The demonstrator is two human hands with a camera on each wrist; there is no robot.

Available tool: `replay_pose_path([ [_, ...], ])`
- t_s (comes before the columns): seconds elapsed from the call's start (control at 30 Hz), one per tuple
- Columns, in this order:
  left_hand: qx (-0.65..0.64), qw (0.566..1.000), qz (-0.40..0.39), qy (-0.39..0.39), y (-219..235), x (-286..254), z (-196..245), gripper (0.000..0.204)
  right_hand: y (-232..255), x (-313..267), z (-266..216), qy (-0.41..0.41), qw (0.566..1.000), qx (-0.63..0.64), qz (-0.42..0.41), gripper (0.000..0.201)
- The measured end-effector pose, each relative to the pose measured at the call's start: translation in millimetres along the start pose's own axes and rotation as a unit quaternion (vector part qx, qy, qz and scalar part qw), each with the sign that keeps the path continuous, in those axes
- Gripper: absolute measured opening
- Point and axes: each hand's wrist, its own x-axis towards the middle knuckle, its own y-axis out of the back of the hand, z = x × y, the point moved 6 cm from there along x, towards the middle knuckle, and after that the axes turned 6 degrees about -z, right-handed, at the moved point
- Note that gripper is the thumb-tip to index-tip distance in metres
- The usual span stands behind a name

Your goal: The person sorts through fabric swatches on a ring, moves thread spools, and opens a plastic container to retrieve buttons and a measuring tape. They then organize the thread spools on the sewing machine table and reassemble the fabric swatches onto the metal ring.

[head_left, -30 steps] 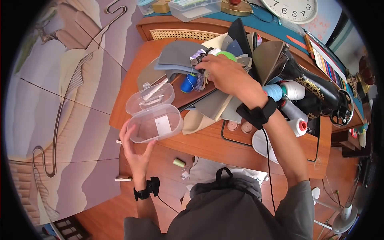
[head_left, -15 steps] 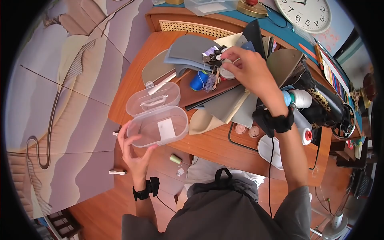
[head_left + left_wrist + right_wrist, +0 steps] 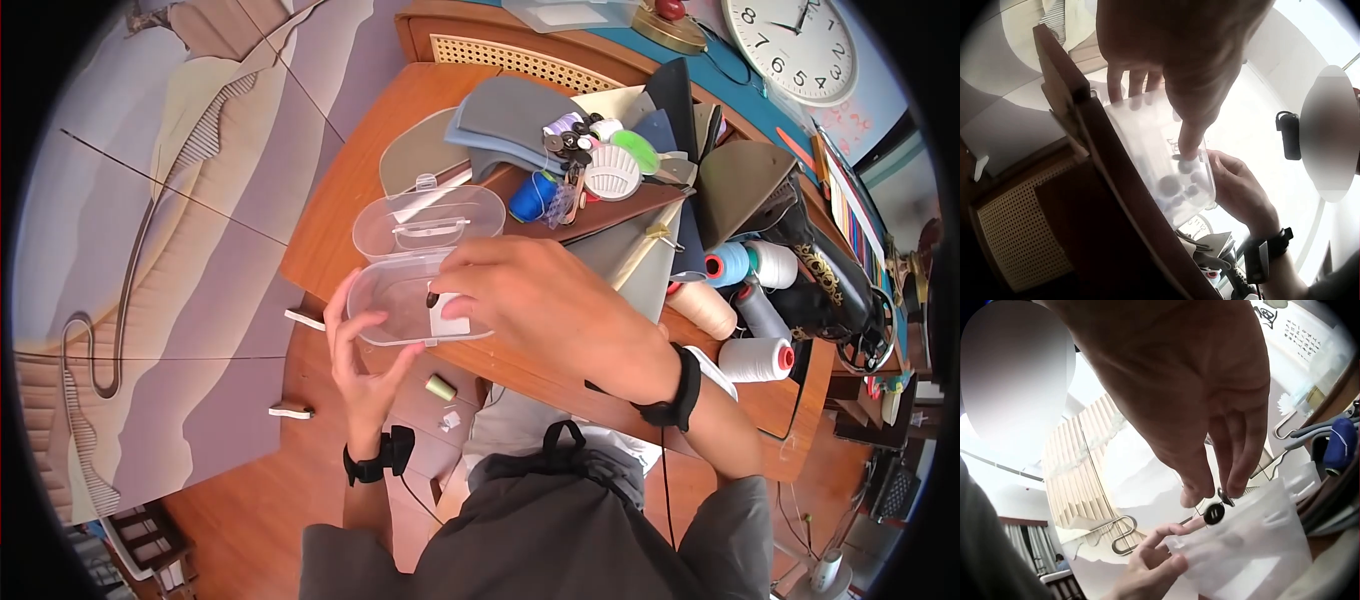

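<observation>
At the table's front edge my left hand (image 3: 362, 375) holds the left end of a clear plastic box (image 3: 390, 322), fingers around its side and thumb at the front. Its hinged lid (image 3: 372, 228) is folded back. My right hand (image 3: 545, 295) reaches over the box opening, palm down. In the right wrist view a black button (image 3: 1214, 514) hangs just below the parted thumb and fingers, with a second dark button (image 3: 1225, 497) right at a fingertip. Through the box wall, the left wrist view shows blurred round button shapes (image 3: 1169, 185).
Behind the box lie a pile of buttons (image 3: 568, 145), a blue thread spool (image 3: 533, 196), a white round case (image 3: 612, 172) and leather pieces (image 3: 525, 108). Thread cones (image 3: 755, 360) and a black sewing machine (image 3: 825, 265) stand right. A green spool (image 3: 440, 387) lies below the table edge.
My right hand has moved from the button pile, left and toward me, to above the box, bringing dark buttons with it. My left hand keeps its hold on the box.
</observation>
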Motion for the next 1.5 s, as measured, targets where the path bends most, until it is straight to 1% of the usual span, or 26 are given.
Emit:
replay_pose_path([
  [0.1, -0.04, 0.999, 0.003, 0.015, -2.2, -2.0, -7.1, 0.058, 13.9, -0.3, -2.1, 0.018, 0.999, -0.03, 0.022, 0.027],
  [0.13, -0.042, 0.999, 0.003, 0.015, -2.5, -4.9, -9.5, 0.058, 23.3, 4.2, -6.4, -0.033, 0.999, -0.034, -0.008, 0.03],
  [0.17, -0.051, 0.998, -0.001, 0.041, -2.7, -8.9, -15.7, 0.061, 30.9, 6.0, -7.2, -0.085, 0.995, -0.04, -0.038, 0.036],
  [0.2, -0.062, 0.996, -0.005, 0.066, -3.6, -10.9, -21.2, 0.064, 39.6, 6.1, -7.6, -0.088, 0.994, -0.044, -0.038, 0.036],
  [0.23, -0.066, 0.996, -0.008, 0.064, -3.3, -11.4, -21.9, 0.064, 51.9, 4.6, -2.5, -0.12, 0.991, -0.056, -0.015, 0.036],
  [0.27, -0.062, 0.996, -0.012, 0.059, -2.4, -11.4, -21.6, 0.07, 63.1, 2.0, 5.4, -0.151, 0.986, -0.068, 0.007, 0.036],
  [0.3, -0.057, 0.997, -0.016, 0.055, -2.6, -11.9, -21.2, 0.076, 71.7, 0.0, 15.7, -0.153, 0.986, -0.07, 0.007, 0.036],
  [0.37, -0.06, 0.996, -0.007, 0.063, -3.0, -14.5, -22.5, 0.081, 99.5, -4.8, 49.7, -0.199, 0.963, -0.174, 0.056, 0.033],
  [0.43, -0.06, 0.996, 0.001, 0.071, -2.8, -13.7, -22.0, 0.086, 111.5, -7.7, 85.3, -0.19, 0.957, -0.201, 0.082, 0.032],
  [0.5, -0.078, 0.995, 0.015, 0.054, -3.1, -7.5, -15.4, 0.092, 107.3, -8.9, 118.2, -0.183, 0.962, -0.189, 0.074, 0.031],
  [0.57, -0.045, 0.998, 0.008, 0.037, 1.1, -5.5, -10.5, 0.09, 106.4, -6.0, 123.6, -0.176, 0.966, -0.175, 0.066, 0.03],
  [0.63, -0.01, 1.0, 0.001, 0.019, 7.0, -4.4, -7.4, 0.088, 99.7, -6.0, 134.6, -0.244, 0.954, -0.172, -0.016, 0.029],
  [0.7, 0.0, 0.999, 0.028, -0.031, 16.5, -4.8, -1.2, 0.084, 98.1, -8.9, 144.0, -0.248, 0.952, -0.179, -0.002, 0.028],
  [0.83, 0.019, 0.996, 0.061, -0.059, 28.5, 3.7, 2.5, 0.081, 99.8, -8.7, 144.1, -0.277, 0.94, -0.197, 0.018, 0.025],
  [0.93, 0.016, 0.997, 0.025, -0.071, 24.9, 20.3, 7.8, 0.079, 104.2, -7.2, 144.4, -0.255, 0.944, -0.202, 0.049, 0.022],
  [1.0, 0.001, 0.996, -0.045, -0.072, 11.3, 30.5, 13.5, 0.073, 110.8, -7.8, 139.8, -0.256, 0.946, -0.186, 0.07, 0.021],
  [1.03, 0.0, 0.996, -0.045, -0.073, 10.1, 33.5, 14.4, 0.073, 115.8, -8.4, 135.0, -0.258, 0.947, -0.17, 0.09, 0.019],
  [1.07, 0.038, 0.993, -0.072, -0.081, 5.6, 35.6, 16.0, 0.068, 118.3, -8.3, 130.1, -0.259, 0.947, -0.17, 0.09, 0.019],
  [1.1, 0.077, 0.988, -0.099, -0.089, 1.1, 36.3, 16.7, 0.064, 121.9, -10.4, 128.4, -0.279, 0.948, -0.101, 0.117, 0.019],
  [1.13, 0.076, 0.988, -0.099, -0.088, -0.4, 35.9, 15.5, 0.064, 123.9, -13.0, 128.0, -0.298, 0.943, -0.032, 0.143, 0.018],
  [1.17, 0.048, 0.991, -0.095, -0.079, -1.2, 34.9, 12.3, 0.061, 124.8, -13.5, 125.5, -0.299, 0.943, -0.031, 0.143, 0.018],
  [1.27, 0.017, 0.993, -0.097, -0.072, -2.2, 34.2, 11.8, 0.056, 122.7, -14.8, 119.1, -0.277, 0.949, -0.016, 0.147, 0.019],
  [1.33, 0.016, 0.992, -0.102, -0.074, -3.7, 35.0, 14.3, 0.055, 119.7, -10.3, 105.8, -0.221, 0.962, -0.064, 0.149, 0.02],
  [1.37, 0.005, 0.992, -0.1, -0.075, -4.9, 35.1, 15.9, 0.055, 116.4, -8.8, 99.3, -0.219, 0.963, -0.062, 0.147, 0.02],
  [1.43, -0.002, 0.993, -0.098, -0.073, -5.0, 35.0, 17.1, 0.054, 100.8, -4.0, 84.1, -0.224, 0.963, 0.09, 0.117, 0.02],
  [1.5, 0.013, 0.992, -0.099, -0.073, -4.3, 35.2, 17.2, 0.057, 88.3, 3.4, 60.4, -0.216, 0.963, 0.118, 0.109, 0.02],
])
